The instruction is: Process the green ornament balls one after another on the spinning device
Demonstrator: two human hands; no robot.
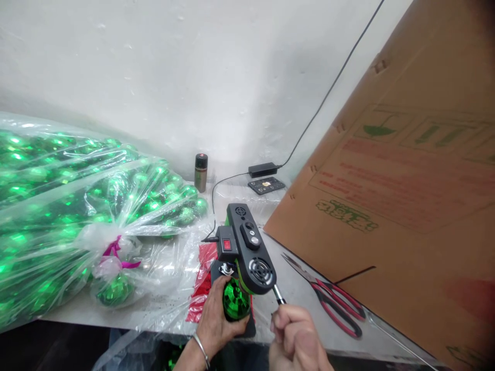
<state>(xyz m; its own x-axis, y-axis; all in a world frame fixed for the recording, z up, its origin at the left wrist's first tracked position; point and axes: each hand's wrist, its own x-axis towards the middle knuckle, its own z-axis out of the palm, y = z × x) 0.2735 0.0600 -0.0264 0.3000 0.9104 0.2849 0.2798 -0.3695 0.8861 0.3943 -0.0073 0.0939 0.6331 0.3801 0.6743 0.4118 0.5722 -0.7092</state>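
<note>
A shiny green faceted ball (235, 300), like a Christmas bauble, is in my left hand (216, 314), fingers curled round it. The ball sits under the front end of a black and green bench machine (253, 252) with round vents and a red switch (227, 245). My right hand (296, 332) is closed round the end of a metal lever (277, 293) that sticks out from the machine's right side. The machine's base, partly hidden by my left hand, stands on red plastic sheeting (203, 288).
A clear bag (127, 206) full of green balls, tied with a pink ribbon (112, 247), fills the left. Scissors (336, 301) lie beside a large cardboard box (386, 180) at right. Behind stand a small bottle (200, 172), a phone (266, 185) and a power adapter (263, 169) with its cable.
</note>
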